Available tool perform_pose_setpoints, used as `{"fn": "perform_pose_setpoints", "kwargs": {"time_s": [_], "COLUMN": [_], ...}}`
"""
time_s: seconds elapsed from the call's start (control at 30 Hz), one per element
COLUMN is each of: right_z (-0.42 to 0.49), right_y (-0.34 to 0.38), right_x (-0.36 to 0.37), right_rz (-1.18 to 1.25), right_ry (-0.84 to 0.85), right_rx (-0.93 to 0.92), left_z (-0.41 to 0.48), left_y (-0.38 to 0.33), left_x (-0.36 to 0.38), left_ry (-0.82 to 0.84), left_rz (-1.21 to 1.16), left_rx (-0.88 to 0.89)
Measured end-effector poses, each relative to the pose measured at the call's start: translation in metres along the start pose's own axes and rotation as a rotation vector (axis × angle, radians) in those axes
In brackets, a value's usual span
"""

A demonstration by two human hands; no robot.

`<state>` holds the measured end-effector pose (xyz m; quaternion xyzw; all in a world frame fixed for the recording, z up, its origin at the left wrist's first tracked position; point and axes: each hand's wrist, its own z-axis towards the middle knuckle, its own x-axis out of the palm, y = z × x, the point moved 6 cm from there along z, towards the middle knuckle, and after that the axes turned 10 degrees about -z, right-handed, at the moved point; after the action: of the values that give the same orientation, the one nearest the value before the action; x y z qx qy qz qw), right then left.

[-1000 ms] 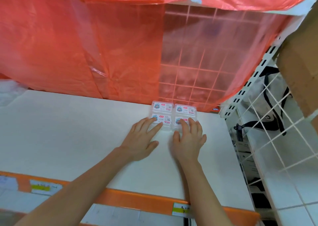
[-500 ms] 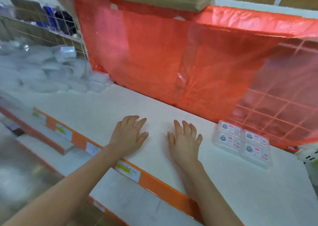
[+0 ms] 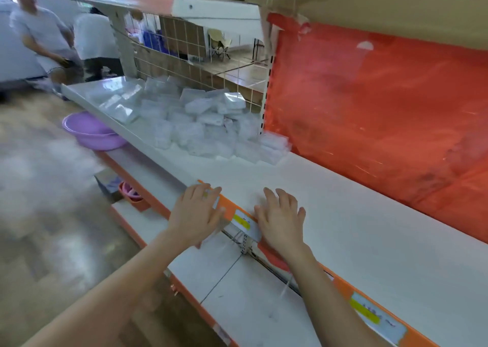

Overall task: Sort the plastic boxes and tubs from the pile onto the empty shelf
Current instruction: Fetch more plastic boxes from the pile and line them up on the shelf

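A pile of clear plastic boxes (image 3: 200, 124) lies on the white shelf at the upper left, against a wire grid. The white shelf (image 3: 356, 214) runs to the right in front of red plastic sheeting. My left hand (image 3: 196, 214) hovers flat over the shelf's orange front edge, fingers straight and holding nothing. My right hand (image 3: 281, 217) is spread flat just over the shelf's front edge, also holding nothing. The pile is well beyond both hands, to the upper left. The labelled boxes set down earlier are out of view.
A purple basin (image 3: 91, 132) sits on the floor left of the shelving. Lower white shelves (image 3: 232, 288) lie below my hands. Two people (image 3: 60, 40) stand at the far left. The wire grid (image 3: 190, 53) backs the pile. Red sheeting (image 3: 383, 108) covers the back at right.
The view has swung left, away from the four labelled boxes, bringing the pile into sight. Both hands left the boxes and moved left along the shelf to its front edge, still flat.
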<state>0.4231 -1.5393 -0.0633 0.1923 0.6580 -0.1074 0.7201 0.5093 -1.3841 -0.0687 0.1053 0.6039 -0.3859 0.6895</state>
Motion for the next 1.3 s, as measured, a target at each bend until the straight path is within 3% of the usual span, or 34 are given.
{"fn": "perform_pose_setpoints", "kwargs": {"time_s": [0.3,0.5,0.8,0.93,1.13,1.23,1.3], "right_z": [0.05,0.118,0.194,0.198,0.195,0.187,0.179], "right_y": [0.029,0.028,0.031,0.024,-0.004,-0.015,-0.018], "right_x": [0.013,0.002,0.006,0.013,0.001,-0.006,-0.013], "right_rz": [-0.025,-0.001,-0.06,0.102,0.417,0.698,0.771], "right_ry": [0.04,-0.042,-0.053,-0.053,-0.142,-0.235,-0.344], "right_rx": [0.027,0.063,0.079,0.079,0.236,0.317,0.333], "left_z": [0.03,0.086,0.165,0.182,0.206,0.217,0.22], "left_y": [0.04,0.055,0.054,0.05,0.043,0.035,0.028], "left_x": [0.0,0.003,-0.001,0.004,0.0,0.0,0.008], "left_ry": [0.028,0.045,-0.003,0.03,-0.043,0.068,0.246], "left_rz": [-0.067,-0.002,-0.148,-0.209,-0.638,-0.841,-1.035], "left_rx": [0.001,0.04,0.113,0.11,0.043,-0.093,-0.217]}}
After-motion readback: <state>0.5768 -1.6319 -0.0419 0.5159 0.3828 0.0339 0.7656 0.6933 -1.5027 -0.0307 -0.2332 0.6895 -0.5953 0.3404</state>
